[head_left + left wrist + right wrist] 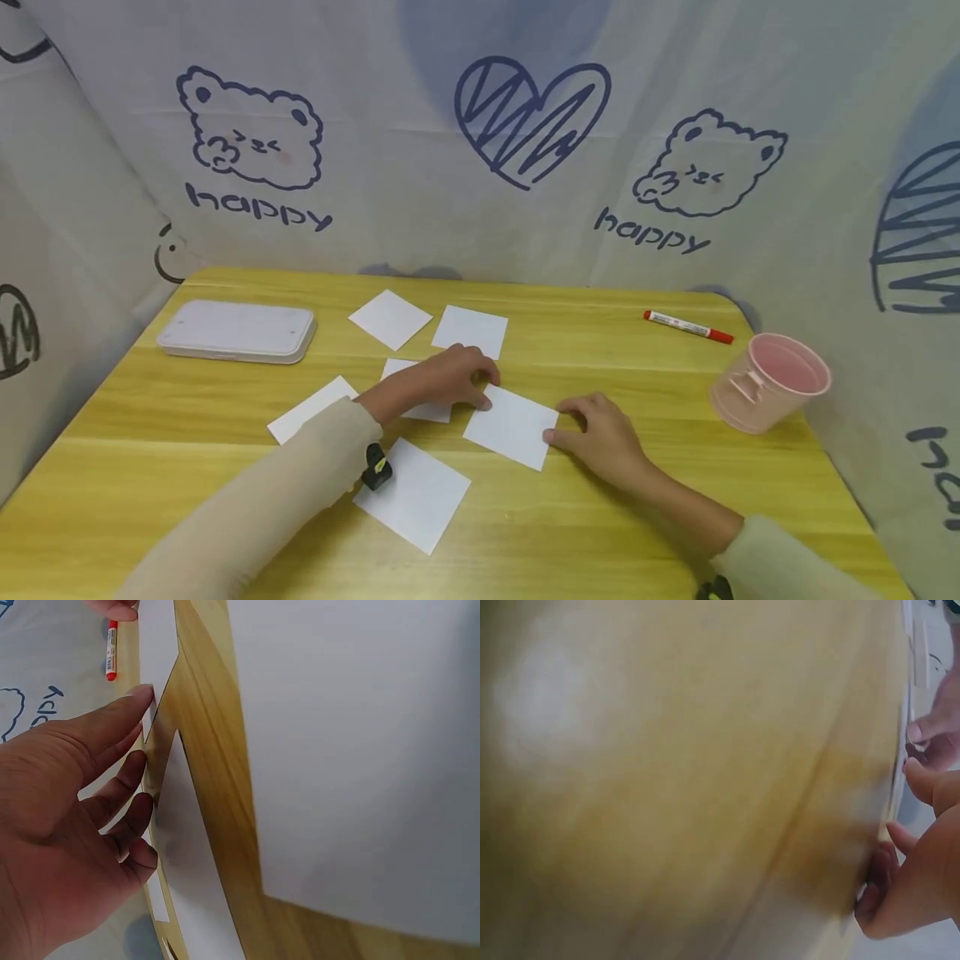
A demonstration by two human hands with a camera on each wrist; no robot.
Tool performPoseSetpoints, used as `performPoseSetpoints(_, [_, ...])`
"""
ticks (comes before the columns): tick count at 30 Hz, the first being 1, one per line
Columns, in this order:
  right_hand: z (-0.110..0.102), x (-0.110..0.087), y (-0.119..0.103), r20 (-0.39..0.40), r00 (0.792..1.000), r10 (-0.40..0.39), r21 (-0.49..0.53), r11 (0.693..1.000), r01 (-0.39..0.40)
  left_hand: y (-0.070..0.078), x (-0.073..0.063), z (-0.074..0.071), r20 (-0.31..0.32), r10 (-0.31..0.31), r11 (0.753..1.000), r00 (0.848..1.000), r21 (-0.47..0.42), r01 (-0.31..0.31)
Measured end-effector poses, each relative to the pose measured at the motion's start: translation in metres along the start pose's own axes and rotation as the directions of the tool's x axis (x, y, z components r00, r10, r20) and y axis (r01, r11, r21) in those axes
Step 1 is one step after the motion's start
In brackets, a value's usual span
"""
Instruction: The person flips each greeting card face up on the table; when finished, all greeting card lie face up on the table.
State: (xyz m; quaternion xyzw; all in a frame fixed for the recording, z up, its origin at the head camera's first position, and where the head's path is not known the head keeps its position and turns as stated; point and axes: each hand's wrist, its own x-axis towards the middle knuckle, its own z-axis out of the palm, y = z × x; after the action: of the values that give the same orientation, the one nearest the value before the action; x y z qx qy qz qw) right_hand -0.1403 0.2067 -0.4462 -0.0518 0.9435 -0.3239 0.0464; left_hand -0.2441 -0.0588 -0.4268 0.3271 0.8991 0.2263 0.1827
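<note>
A square sheet of white paper (512, 429) lies between both hands near the middle of the wooden table. At its upper left corner, my left hand (457, 377) pinches it, with the thumb on top. My right hand (603, 437) holds the opposite edge, thumb and index finger at the right side. In the left wrist view, the left hand (82, 787) has its thumb on the sheet's edge and its other fingers bent. The right wrist view shows the right hand (922, 855) only at its edge, so its grip there is partly hidden.
More white paper squares lie around: two at the back (390, 319), one under the left wrist (431, 412), one beyond the left sleeve (311, 410), one in front (420, 500). A white case (236, 329) is at left; a red marker (687, 327) and pink cup (765, 387) at right.
</note>
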Motion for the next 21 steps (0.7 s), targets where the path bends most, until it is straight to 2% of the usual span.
performPoseSetpoints(6, [0.0051, 0.0015, -0.0059, -0.023, 1.000, -0.015, -0.048, 0.999, 0.014, -0.0011, -0.0007, -0.0020, 0.018, -0.041, 0.999, 0.999, 0.015, 0.040])
performPoseSetpoints(11, [0.0050, 0.0029, -0.0073, -0.026, 0.999, -0.028, -0.059, 0.998, 0.026, 0.0015, 0.0005, -0.0017, 0.045, -0.051, 0.999, 0.998, 0.014, 0.051])
performPoseSetpoints(17, [0.0057, 0.0045, -0.0081, -0.046, 0.999, -0.027, -0.071, 0.997, 0.024, 0.0063, 0.0026, -0.0025, 0.061, -0.063, 0.997, 0.996, 0.055, 0.060])
performPoseSetpoints(21, [0.0052, 0.0040, -0.0083, -0.052, 0.998, -0.030, -0.069, 0.997, 0.026, 0.0086, 0.0020, -0.0035, 0.074, -0.074, 0.997, 0.994, 0.029, 0.072])
